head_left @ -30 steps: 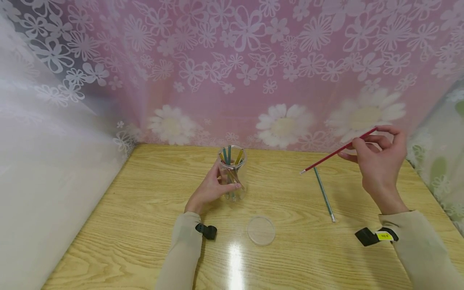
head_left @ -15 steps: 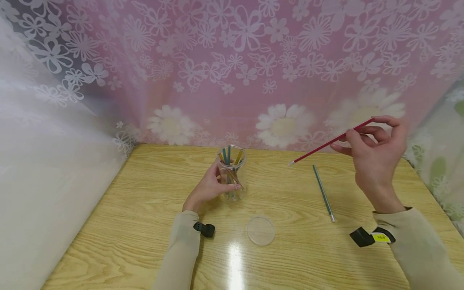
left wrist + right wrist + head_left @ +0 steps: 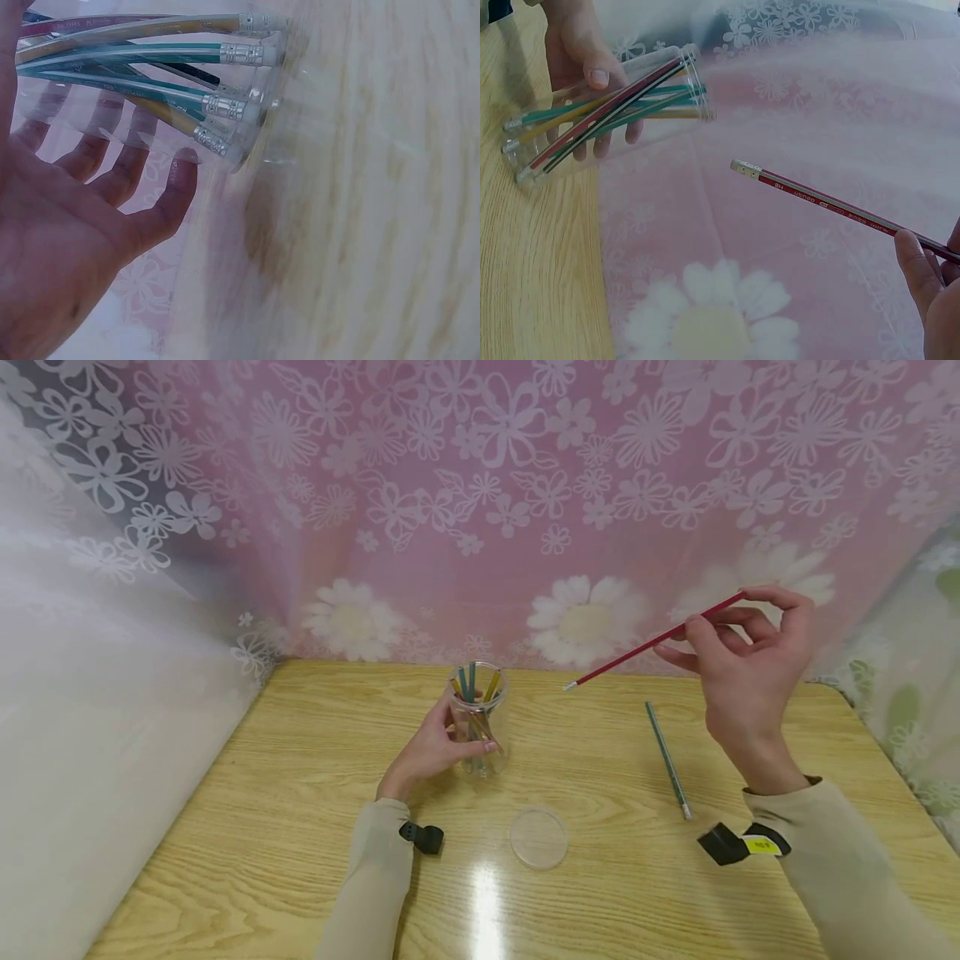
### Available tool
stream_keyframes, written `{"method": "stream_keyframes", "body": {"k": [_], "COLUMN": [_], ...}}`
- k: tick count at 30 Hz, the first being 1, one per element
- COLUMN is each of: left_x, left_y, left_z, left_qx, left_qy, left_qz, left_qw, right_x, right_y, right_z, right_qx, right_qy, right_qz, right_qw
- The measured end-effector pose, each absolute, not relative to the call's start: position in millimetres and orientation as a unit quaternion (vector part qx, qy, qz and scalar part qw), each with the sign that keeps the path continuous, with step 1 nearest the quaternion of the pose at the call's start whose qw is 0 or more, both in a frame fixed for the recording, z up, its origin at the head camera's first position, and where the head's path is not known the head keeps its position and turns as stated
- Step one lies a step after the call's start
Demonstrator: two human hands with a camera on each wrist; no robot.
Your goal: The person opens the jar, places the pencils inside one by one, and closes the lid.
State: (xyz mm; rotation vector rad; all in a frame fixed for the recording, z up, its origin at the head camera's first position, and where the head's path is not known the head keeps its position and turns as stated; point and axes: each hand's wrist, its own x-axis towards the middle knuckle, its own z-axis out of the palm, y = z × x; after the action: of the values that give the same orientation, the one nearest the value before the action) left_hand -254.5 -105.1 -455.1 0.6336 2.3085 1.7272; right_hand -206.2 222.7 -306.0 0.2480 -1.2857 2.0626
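My left hand (image 3: 431, 747) grips a clear jar (image 3: 497, 727) standing on the table, thumb on the near side and fingers round the back. Several pencils in green, yellow and red (image 3: 600, 120) lean inside it, their eraser ends (image 3: 244, 54) at the bottom in the left wrist view. My right hand (image 3: 753, 668) pinches a red pencil (image 3: 637, 649) above the table, to the right of the jar. That pencil slants, its white eraser end pointing down and left towards the jar. A green pencil (image 3: 666, 756) lies on the table below the right hand.
A round clear lid (image 3: 538, 837) lies flat on the wooden table (image 3: 300, 827) in front of the jar. A pink flowered curtain (image 3: 450, 568) hangs behind the table, with pale sheets (image 3: 97, 710) at the sides.
My right hand has moved left and upward with the red pencil, bringing its eraser end closer to the jar. The left hand still holds the jar in the same place.
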Motion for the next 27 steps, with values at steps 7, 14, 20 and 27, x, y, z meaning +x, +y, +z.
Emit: {"method": "stream_keyframes", "body": {"k": [7,14,20,27], "left_x": [-253.4,-253.8,-254.5,-254.0], "left_y": [-104.8,-104.0,-104.5,-103.9], "left_z": [-456.6,-458.1,-459.3,-459.0], "left_qx": [0.211,0.209,0.204,0.200], "left_qy": [0.771,0.773,0.773,0.772], "left_qz": [0.593,0.592,0.593,0.596], "left_qw": [0.094,0.092,0.092,0.095], "right_x": [-209.6,-211.9,-212.4,-217.4], "right_y": [207.5,192.5,179.9,165.9], "right_z": [-300.6,-294.1,-289.2,-286.8], "right_qx": [0.122,0.121,0.123,0.142], "right_qy": [-0.488,-0.483,-0.496,-0.501], "right_qz": [0.794,0.801,0.795,0.791], "right_qw": [0.340,0.333,0.327,0.322]}}
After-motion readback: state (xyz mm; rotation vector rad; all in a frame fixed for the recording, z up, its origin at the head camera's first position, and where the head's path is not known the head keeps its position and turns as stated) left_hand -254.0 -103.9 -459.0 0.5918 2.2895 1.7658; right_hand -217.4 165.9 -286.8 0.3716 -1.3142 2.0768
